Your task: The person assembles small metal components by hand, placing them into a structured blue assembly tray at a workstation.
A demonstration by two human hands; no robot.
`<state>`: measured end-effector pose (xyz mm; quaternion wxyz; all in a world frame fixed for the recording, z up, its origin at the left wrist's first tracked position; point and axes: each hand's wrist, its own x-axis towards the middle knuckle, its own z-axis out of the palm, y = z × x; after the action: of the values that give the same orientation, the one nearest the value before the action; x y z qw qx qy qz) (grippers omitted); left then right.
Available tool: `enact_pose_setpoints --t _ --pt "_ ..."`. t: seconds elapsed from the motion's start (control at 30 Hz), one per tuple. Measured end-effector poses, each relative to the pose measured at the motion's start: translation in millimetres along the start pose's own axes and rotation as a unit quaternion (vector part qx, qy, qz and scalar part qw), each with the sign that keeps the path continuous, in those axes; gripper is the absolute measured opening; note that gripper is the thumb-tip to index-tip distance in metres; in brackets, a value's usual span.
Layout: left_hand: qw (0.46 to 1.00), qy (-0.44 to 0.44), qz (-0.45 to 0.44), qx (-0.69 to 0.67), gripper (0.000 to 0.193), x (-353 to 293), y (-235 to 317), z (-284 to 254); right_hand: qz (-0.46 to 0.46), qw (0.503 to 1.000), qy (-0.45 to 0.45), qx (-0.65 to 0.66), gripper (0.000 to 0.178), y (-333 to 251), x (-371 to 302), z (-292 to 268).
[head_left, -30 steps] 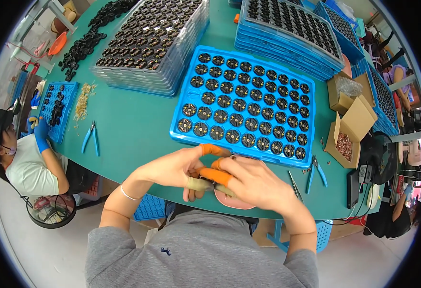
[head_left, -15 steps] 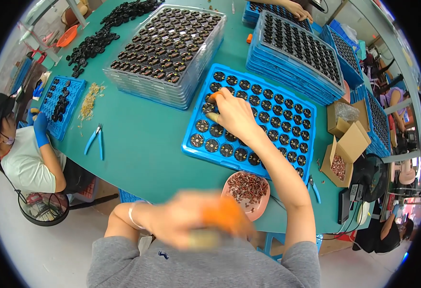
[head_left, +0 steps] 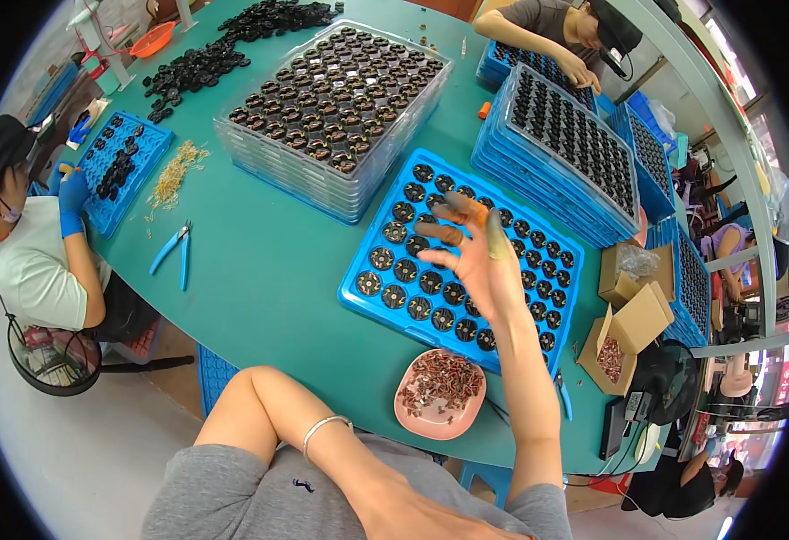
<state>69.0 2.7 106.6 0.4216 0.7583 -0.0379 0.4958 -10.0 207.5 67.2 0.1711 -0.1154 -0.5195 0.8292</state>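
Note:
My right hand (head_left: 480, 261) is raised over a blue tray (head_left: 351, 286), its fingers spread and bent with nothing seen between them. It wears orange and yellowish finger covers, and the fingertips look dark. Rows of round black parts with small metal pieces (head_left: 430, 282) sit in the tray's pockets; the hand hides some of them. My left forearm, with a silver bangle (head_left: 327, 430), crosses my body. At the lower edge, my left hand (head_left: 412, 515) is cut off, so its fingers are out of sight. A pink bowl (head_left: 426, 427) of small reddish-brown pieces stands in front of the tray.
Stacked clear trays (head_left: 322, 193) and blue trays (head_left: 538, 207) stand behind. Left are blue-handled cutters (head_left: 184, 256), a pile of thin yellowish bits (head_left: 177, 175) and a blue-gloved co-worker (head_left: 39, 261). Another co-worker (head_left: 552, 31) works at the back. Open cartons (head_left: 633, 337) stand right.
My right hand has lifted off the parts at the tray's left side and opened. My left hand has moved down from before my chest to the lower edge. The view has shifted somewhat.

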Motion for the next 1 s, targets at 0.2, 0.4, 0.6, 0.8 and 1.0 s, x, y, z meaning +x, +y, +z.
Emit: enact_pose_setpoints --t 0.2,0.4,0.6,0.8,1.0 --pt "0.957 0.157 0.002 -0.242 0.037 30.0 37.2 -41.0 -0.002 0.996 -0.011 0.094 0.073 -14.2 -41.8 -3.8" --pt "0.894 0.4 -0.173 0.105 0.033 -3.6 13.0 -54.6 -0.039 0.99 0.012 0.135 0.076 -13.7 -71.9 -5.7" --pt "0.632 0.472 -0.267 0.554 0.029 -43.0 -31.5 -99.9 -0.121 0.988 0.038 0.092 0.084 -14.4 -95.1 11.2" --pt "0.596 0.448 -0.246 0.619 0.019 -47.1 -38.4 -97.7 -0.164 0.983 0.016 0.077 0.085 -6.2 -103.6 17.1" --pt "0.641 0.443 -0.247 0.576 0.016 -46.6 -37.7 -88.8 -0.143 0.982 0.08 0.094 0.097 -0.7 -105.7 25.4"
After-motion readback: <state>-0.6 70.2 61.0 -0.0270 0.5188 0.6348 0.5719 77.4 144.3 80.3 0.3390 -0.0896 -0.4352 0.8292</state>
